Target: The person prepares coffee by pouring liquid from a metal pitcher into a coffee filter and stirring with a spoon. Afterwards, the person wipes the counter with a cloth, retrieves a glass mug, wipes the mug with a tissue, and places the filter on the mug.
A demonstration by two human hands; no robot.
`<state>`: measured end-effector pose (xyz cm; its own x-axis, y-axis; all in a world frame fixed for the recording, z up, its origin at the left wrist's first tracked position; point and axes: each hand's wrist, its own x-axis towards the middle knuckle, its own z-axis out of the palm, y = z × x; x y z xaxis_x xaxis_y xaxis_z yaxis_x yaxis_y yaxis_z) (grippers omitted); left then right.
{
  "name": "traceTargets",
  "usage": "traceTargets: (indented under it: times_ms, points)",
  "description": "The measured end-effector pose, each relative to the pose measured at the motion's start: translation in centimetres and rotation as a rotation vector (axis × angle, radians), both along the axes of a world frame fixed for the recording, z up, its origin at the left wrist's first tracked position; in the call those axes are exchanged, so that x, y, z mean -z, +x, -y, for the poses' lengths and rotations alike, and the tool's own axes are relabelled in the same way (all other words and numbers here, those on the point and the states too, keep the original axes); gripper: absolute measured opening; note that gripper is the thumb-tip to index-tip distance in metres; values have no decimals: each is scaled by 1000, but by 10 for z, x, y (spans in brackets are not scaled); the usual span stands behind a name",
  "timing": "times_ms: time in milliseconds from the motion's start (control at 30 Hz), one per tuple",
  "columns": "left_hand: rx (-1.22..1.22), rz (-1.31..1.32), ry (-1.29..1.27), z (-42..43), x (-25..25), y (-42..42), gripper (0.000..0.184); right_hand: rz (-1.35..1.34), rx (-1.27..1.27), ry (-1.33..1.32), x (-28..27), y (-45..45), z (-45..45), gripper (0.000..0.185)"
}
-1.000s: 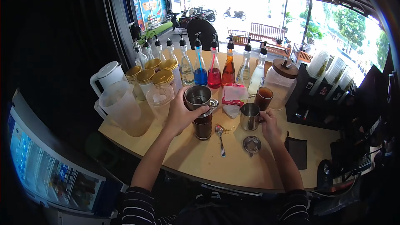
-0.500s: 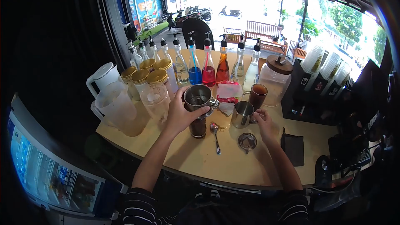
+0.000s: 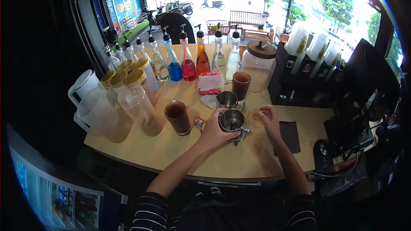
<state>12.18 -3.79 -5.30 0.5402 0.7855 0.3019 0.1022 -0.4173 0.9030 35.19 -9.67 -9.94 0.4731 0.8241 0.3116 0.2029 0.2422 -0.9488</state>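
My left hand (image 3: 216, 131) is wrapped round a metal dripper cup (image 3: 232, 121), held low above the small metal saucer on the table. My right hand (image 3: 271, 122) pinches a round, clear lid or disc (image 3: 257, 118) just to its right. Behind the cup stands a steel pitcher (image 3: 227, 99), touched by neither hand. A glass mug of dark drink (image 3: 177, 117) is on the left, with a spoon (image 3: 199, 123) beside it. Another brown-filled mug (image 3: 241, 86) stands behind the pitcher.
Pump bottles (image 3: 188, 66) line the table's back. Gold-lidded jars (image 3: 136, 77) and plastic pitchers (image 3: 96, 113) occupy the left. A wooden-lidded jar (image 3: 259, 68) stands near the black cup holder (image 3: 299, 87). A dark cloth or pouch (image 3: 290, 137) lies right.
The metal cup has moved right, off the dark-filled mug, to above the saucer. My right hand has let go of the steel pitcher and taken hold of the clear disc. The view has shifted right.
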Motion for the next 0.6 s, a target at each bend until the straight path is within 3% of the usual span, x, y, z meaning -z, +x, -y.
traceTargets:
  times_ms: [367,567,600]
  points:
    - [-41,-119,39,0,57,24,83,113,-83,-35,0,-13,14,23]
    - [7,-109,75,3,39,12,93,244,-122,-61,-41,-30,-16,22]
    - [-5,-146,119,9,20,2,87,309,-147,12,-53,-37,-26,24]
